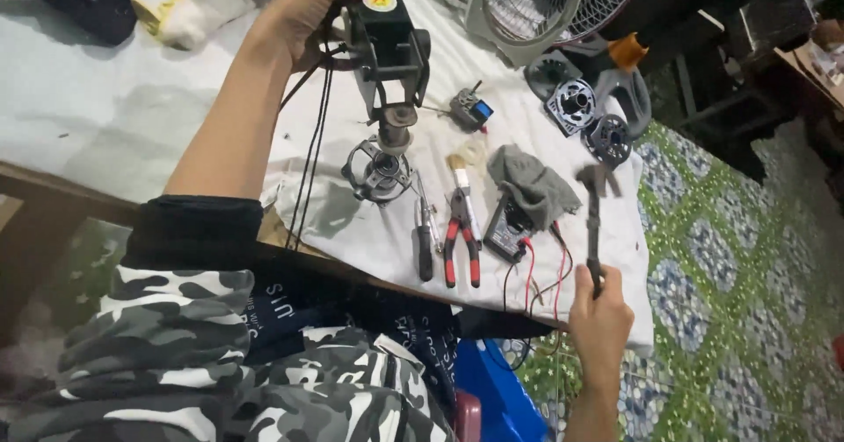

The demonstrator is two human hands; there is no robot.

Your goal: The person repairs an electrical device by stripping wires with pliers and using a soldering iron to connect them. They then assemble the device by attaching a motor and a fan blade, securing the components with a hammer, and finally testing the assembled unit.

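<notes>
Left hand (312, 3) gripped the black tool (382, 33) over the motor part (380, 168); right hand (600, 306) clenched the hammer (594, 222), raised; pliers (461, 235) untouched, motor apart

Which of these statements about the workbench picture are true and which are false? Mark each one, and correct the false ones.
1. The right hand holds a hammer by its handle. True.
2. The left hand rests flat on the white cloth. False: it grips the top of a black tool standing over a metal motor part.
3. Red-handled pliers lie on the cloth. True.
4. A grey rag lies on the tiled floor. False: it lies on the cloth, partly over a meter.
5. A fan guard lies at the far end of the cloth. True.
</notes>
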